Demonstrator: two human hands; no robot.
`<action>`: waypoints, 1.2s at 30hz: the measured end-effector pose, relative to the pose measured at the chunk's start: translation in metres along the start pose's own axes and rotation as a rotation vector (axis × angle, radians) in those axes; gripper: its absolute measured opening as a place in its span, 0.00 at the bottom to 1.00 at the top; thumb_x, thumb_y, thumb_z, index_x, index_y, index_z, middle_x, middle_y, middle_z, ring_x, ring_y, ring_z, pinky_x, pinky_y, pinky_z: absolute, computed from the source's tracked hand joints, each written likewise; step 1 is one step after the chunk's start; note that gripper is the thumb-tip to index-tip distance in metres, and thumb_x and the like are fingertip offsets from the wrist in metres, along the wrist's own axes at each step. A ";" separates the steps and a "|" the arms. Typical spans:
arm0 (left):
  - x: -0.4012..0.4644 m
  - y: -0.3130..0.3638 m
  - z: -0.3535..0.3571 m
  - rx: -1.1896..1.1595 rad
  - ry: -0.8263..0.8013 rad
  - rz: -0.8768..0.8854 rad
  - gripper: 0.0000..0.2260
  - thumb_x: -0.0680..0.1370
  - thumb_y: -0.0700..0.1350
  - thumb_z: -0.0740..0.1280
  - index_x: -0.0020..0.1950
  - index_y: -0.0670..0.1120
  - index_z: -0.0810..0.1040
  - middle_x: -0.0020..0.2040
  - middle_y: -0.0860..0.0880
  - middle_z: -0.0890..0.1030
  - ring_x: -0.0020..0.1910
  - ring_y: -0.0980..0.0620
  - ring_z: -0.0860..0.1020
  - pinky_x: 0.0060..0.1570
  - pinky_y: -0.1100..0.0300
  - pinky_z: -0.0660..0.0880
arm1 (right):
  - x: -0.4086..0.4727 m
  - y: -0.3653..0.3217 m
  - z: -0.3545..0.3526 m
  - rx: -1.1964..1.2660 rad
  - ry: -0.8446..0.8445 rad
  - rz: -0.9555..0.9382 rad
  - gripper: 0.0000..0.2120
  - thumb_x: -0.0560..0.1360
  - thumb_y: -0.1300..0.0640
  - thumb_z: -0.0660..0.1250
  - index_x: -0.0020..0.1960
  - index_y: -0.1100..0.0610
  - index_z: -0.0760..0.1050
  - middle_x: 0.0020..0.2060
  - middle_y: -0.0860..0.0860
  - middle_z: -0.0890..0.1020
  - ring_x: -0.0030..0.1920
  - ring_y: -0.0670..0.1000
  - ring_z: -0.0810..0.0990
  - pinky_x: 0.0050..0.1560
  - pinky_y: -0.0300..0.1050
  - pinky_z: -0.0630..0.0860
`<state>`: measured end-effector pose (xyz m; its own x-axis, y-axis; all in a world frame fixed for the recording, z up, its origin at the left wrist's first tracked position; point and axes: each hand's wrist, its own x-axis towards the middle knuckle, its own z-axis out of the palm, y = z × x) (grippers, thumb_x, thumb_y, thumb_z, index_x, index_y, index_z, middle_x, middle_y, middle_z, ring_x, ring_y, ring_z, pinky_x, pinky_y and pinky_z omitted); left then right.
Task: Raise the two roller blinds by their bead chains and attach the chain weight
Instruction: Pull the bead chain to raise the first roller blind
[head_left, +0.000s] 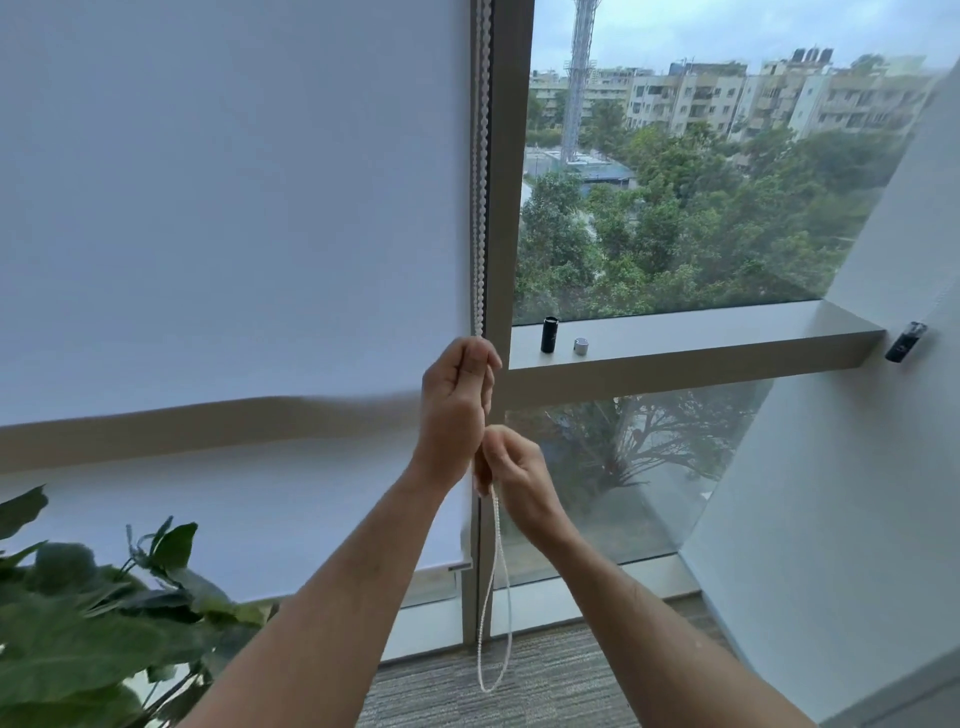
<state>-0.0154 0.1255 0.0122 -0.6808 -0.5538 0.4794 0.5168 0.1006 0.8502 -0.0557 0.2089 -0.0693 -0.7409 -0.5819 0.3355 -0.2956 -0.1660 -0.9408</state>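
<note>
Black cylinder, silver cap on ledge

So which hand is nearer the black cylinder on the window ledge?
Left. The left hand grips the bead chain just left of the black cylinder, at about ledge height. The right hand pinches the chain lower down, below the ledge.

Overcast daylight, soft and even — all of it enters through the bare window right of the left hand. The blind left of that hand glows pale and diffuse. Shadows faint. Wide-angle bending tilts edges; trees beyond the right hand smear — foreground leaves soft.
</note>
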 end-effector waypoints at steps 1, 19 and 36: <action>0.000 -0.001 -0.002 0.001 0.006 -0.011 0.15 0.82 0.46 0.59 0.37 0.55 0.76 0.25 0.57 0.67 0.23 0.58 0.62 0.23 0.63 0.60 | 0.006 -0.006 -0.004 0.013 0.038 -0.009 0.15 0.82 0.49 0.58 0.44 0.50 0.80 0.31 0.57 0.77 0.31 0.52 0.76 0.34 0.54 0.75; -0.048 -0.053 -0.030 0.212 -0.103 -0.179 0.12 0.79 0.43 0.59 0.37 0.48 0.76 0.27 0.55 0.66 0.26 0.57 0.63 0.28 0.63 0.61 | 0.076 -0.129 0.027 0.285 0.089 -0.251 0.17 0.83 0.55 0.55 0.36 0.54 0.69 0.25 0.49 0.62 0.22 0.43 0.59 0.21 0.38 0.55; 0.074 0.134 0.019 -0.134 -0.146 0.089 0.17 0.85 0.50 0.53 0.53 0.42 0.78 0.32 0.50 0.75 0.29 0.53 0.72 0.27 0.61 0.67 | 0.046 -0.075 0.041 0.157 0.101 -0.210 0.18 0.82 0.47 0.56 0.34 0.46 0.71 0.23 0.40 0.66 0.23 0.42 0.61 0.24 0.38 0.60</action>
<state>-0.0065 0.1141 0.1661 -0.6925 -0.4207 0.5861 0.6358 0.0279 0.7713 -0.0428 0.1622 0.0148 -0.7319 -0.4406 0.5198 -0.3580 -0.4004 -0.8435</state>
